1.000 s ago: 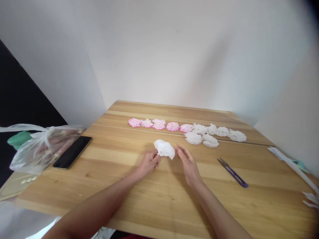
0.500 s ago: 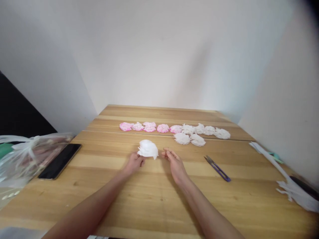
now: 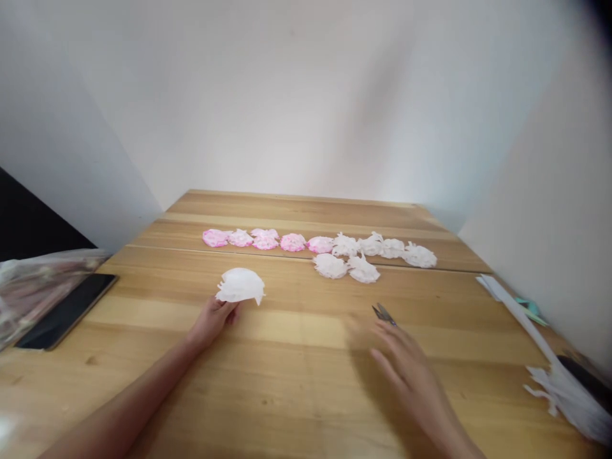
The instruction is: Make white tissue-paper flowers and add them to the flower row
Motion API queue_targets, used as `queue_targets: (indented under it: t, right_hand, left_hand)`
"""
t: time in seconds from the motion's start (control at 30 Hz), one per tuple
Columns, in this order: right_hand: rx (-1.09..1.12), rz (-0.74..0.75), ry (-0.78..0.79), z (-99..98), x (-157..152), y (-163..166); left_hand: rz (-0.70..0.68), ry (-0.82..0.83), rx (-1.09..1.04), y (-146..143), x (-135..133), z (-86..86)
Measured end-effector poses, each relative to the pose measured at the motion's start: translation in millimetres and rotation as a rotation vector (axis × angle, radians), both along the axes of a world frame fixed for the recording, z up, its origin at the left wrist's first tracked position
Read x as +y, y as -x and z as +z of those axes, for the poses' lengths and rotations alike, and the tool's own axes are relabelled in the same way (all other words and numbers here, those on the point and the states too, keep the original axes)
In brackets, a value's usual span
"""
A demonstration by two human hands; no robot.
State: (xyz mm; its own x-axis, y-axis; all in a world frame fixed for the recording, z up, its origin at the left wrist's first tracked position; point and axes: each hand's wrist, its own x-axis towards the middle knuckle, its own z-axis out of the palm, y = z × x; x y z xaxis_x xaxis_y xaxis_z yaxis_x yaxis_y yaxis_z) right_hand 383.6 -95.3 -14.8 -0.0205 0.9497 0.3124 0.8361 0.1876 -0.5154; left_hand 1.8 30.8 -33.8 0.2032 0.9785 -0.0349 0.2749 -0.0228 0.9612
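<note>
My left hand (image 3: 213, 319) pinches a white folded paper flower (image 3: 240, 285) just above the wooden table (image 3: 296, 376). My right hand (image 3: 406, 366), blurred by motion, has its fingers spread and holds nothing; it hovers over the table right beside the purple-handled snips (image 3: 382, 313), whose handles it hides. A row of finished paper flowers lies farther back: pink ones (image 3: 265, 239) on the left and white ones (image 3: 377, 250) on the right.
A black phone (image 3: 67, 309) and a clear plastic bag (image 3: 33, 284) lie at the left edge. White paper strips (image 3: 557, 389) and scraps sit at the right edge beside the wall. White walls close in behind and on the right.
My right hand has left the white flower and swung right to the snips. My left hand still holds the flower. The view has shifted right.
</note>
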Motion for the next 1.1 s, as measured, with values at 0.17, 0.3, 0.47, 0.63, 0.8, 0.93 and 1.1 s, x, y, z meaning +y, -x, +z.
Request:
queue_targets:
  t: [0.17,0.3,0.47,0.63,0.8,0.93,1.1]
  right_hand:
    - [-0.225,-0.203,-0.092,-37.4,-4.3,-60.5]
    - [-0.24,-0.111,-0.106,-47.3,-1.8,-57.1]
    - [-0.22,-0.104,-0.148,-48.9,1.1,-53.5]
    - [-0.194,-0.129,-0.111,-46.8,1.6,-53.2]
    - [-0.179,-0.203,-0.119,-50.7,5.4,-58.1]
    - [-0.164,-0.268,-0.103,-43.7,9.1,-57.2]
    - [-0.057,-0.152,-0.131,-8.6,-33.3,8.3]
  left_hand:
    - [0.034,0.047,0.0,-1.1,0.5,-2.0]
    - [0.094,0.066,0.001,-1.5,0.4,-4.0]
    - [0.127,0.041,-0.02,-6.0,1.6,-1.1]
    - [0.149,0.041,-0.061,-9.1,4.1,0.8]
    - [0.127,0.004,-0.075,-9.9,5.5,1.6]
    - [0.099,0.018,-0.093,-9.4,8.7,-1.1]
    - [0.055,0.047,-0.113,-8.4,13.8,-4.8]
